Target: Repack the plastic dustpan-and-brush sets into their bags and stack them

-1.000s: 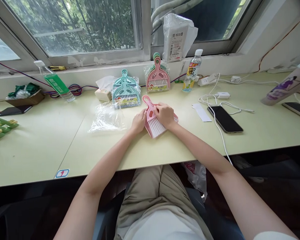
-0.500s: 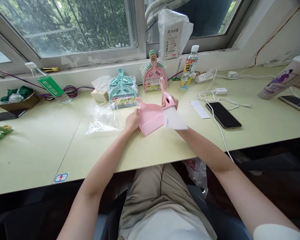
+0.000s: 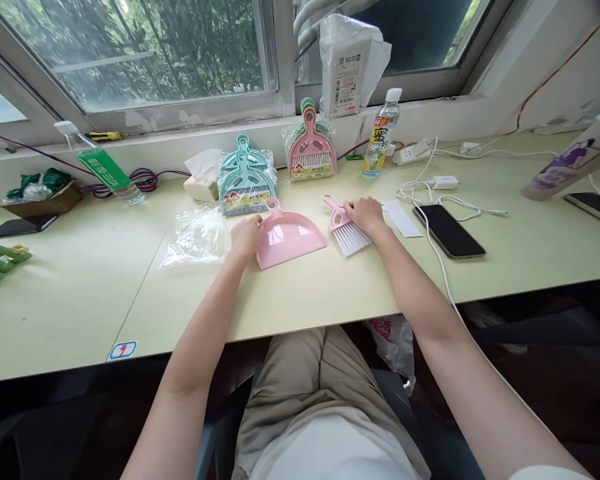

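Note:
A pink dustpan [image 3: 291, 239] lies on the pale table, its looped handle pointing to the window. My left hand [image 3: 248, 237] is closed on the dustpan's left edge. To its right a small pink hand brush [image 3: 349, 235] with white bristles rests on the table, bristles toward me. My right hand [image 3: 366, 215] grips the brush by the right side of its head; the fingertips are partly hidden. Left of the dustpan lies a crumpled clear plastic bag [image 3: 196, 237], close to my left hand. A white paper strip [image 3: 403, 219] is just right of my right hand.
Wrapped turquoise dustpan sets [image 3: 247, 180] and wrapped pink and green sets [image 3: 312, 150] lean by the window wall. A drink bottle [image 3: 381, 137], a tilted bottle [image 3: 103, 167], a tissue pack [image 3: 203, 175], a phone [image 3: 450, 231] with white cables and a tumbler [image 3: 567, 163] stand or lie around.
The brush has come down from above the dustpan's right side onto the table, apart from it. The dustpan has shifted left and now lies flat, with my left hand still on it.

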Available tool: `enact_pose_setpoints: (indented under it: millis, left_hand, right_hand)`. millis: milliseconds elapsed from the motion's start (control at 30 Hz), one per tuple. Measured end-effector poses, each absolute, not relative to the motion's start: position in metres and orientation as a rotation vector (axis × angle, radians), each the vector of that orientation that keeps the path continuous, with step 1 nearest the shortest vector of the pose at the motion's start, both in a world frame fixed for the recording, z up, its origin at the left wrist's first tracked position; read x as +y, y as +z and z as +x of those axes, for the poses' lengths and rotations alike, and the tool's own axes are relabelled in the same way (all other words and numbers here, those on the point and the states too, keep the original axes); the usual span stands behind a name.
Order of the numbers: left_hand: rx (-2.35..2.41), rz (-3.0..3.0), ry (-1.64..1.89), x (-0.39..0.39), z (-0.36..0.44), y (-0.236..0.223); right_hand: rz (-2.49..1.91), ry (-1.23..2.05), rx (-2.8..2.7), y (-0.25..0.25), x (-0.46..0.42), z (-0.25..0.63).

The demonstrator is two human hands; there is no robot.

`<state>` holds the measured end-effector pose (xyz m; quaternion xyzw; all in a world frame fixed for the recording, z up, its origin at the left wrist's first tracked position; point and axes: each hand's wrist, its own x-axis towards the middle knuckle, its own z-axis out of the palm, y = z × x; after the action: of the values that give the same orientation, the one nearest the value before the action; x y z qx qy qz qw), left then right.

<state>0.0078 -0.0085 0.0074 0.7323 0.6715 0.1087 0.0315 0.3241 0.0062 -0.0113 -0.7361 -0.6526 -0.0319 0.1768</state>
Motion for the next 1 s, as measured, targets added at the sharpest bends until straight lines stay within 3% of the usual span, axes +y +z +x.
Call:
enact_pose_setpoints:
  millis: [267, 467, 667, 1000]
  left_hand:
    - [2.056, 2.196, 0.309, -0.012, 0.011, 0.010]
    - [2.064, 2.205, 0.300, -0.013, 0.011, 0.011]
    - [2.053, 2.234, 0.267, -0.012, 0.011, 0.009]
    - [2.028, 2.309, 0.194, -0.017, 0.014, 0.012]
  right_hand:
    - [-2.111, -0.155, -1.419, -0.006, 0.006, 0.363]
    - [-2.349, 0.054, -1.364, -0.031, 0.009, 0.391]
    - [-2.188, 0.081, -1.682, -0.029, 0.013, 0.368]
    - [-1.799, 0.068, -1.489, -0.017, 0.023, 0.381]
